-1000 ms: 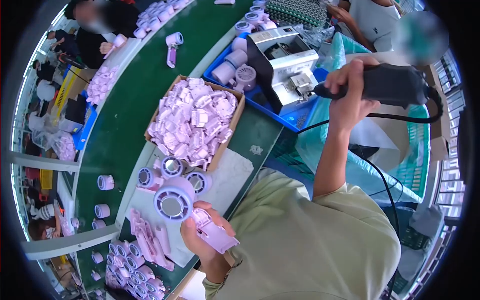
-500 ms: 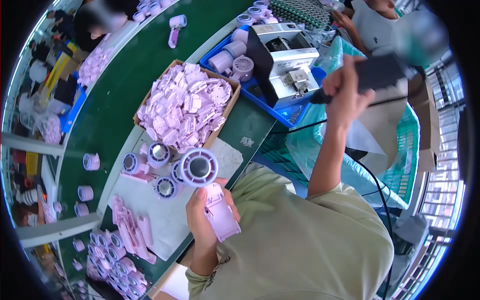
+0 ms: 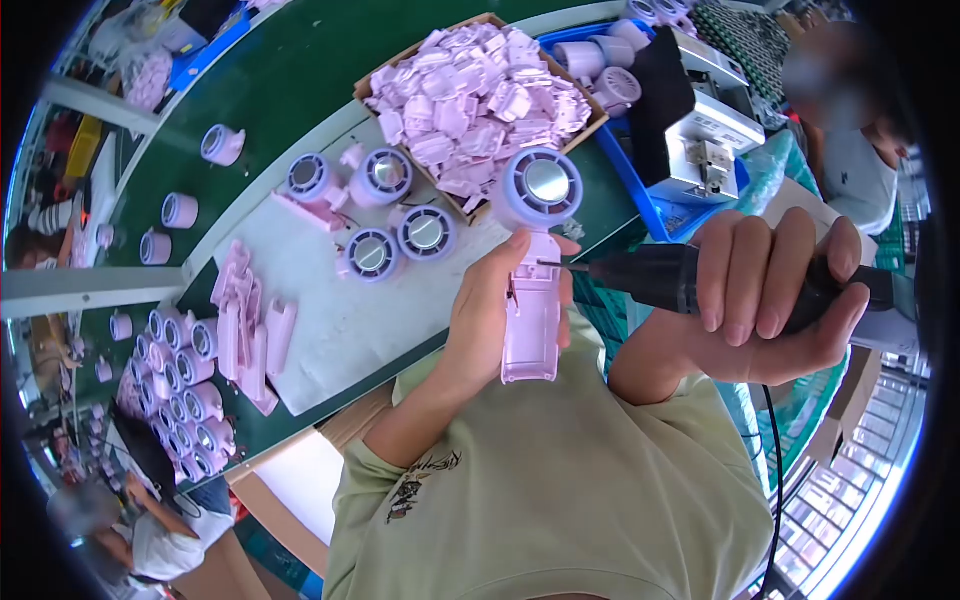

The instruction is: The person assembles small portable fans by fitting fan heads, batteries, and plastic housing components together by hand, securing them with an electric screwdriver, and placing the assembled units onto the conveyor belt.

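Observation:
My left hand [image 3: 485, 315] grips a pale pink hair dryer body [image 3: 531, 320], its round head [image 3: 545, 187] with a silver centre pointing up. The handle faces me with its hollow inside exposed, and a small dark wire shows at its left edge. My right hand [image 3: 770, 290] is wrapped around a black electric screwdriver [image 3: 650, 278], held nearly level. The thin bit reaches into the upper handle, just below the head; whether it meets a screw is too small to tell. Several similar round-headed bodies [image 3: 427, 233] lie on the white mat [image 3: 330, 350] to the left.
Beyond my hands are a cardboard box [image 3: 590, 130] heaped with pink parts and a blue tray [image 3: 655, 222] holding a metal device [image 3: 710, 150]. Pink handle shells [image 3: 240, 320] and clustered heads [image 3: 185, 400] lie left. A cable [image 3: 775, 480] hangs right. Other people sit nearby.
My right hand has brought the screwdriver down from beside the blue tray to the handle. The hair dryer body has turned more upright in my left hand, and my view has shifted.

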`<state>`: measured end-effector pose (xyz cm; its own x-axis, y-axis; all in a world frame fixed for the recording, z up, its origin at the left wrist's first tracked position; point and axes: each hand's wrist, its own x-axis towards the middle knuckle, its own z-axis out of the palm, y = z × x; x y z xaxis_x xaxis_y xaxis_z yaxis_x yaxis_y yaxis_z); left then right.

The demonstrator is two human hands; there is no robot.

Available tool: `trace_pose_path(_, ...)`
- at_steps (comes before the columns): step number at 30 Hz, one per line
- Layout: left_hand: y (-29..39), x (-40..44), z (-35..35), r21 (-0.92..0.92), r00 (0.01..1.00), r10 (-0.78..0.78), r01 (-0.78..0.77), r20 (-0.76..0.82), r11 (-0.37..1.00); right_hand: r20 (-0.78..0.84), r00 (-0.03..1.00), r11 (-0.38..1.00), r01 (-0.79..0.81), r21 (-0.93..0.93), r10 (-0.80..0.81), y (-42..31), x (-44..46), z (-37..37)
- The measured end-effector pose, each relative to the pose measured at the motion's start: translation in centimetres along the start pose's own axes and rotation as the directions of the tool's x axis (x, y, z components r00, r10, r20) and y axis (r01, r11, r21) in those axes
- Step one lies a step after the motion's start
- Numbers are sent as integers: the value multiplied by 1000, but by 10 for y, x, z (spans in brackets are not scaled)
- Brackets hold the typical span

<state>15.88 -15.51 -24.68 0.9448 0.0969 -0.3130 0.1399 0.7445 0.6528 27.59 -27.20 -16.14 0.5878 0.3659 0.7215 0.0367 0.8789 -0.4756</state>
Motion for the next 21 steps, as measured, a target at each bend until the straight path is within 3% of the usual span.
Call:
trace_pose_path(2,4,-3,1,-110,999,-34,38,37,993,7,1000,998,-26,49,25,5,0,2)
trace_pose_path(8,7,-4,-2,-195,993,-26,48,114,980,11,999,995,-51,83,50,10,1,4)
trace_pose_path(16,6,-4,-4,-205,993,-12,36,116,978,1,998,995,-57,81,57,10,0,3)
trace_pose_path(21,7,-3,-3,-201,993,1,23,121,979,130,990,994,-65,86,54,7,0,-12)
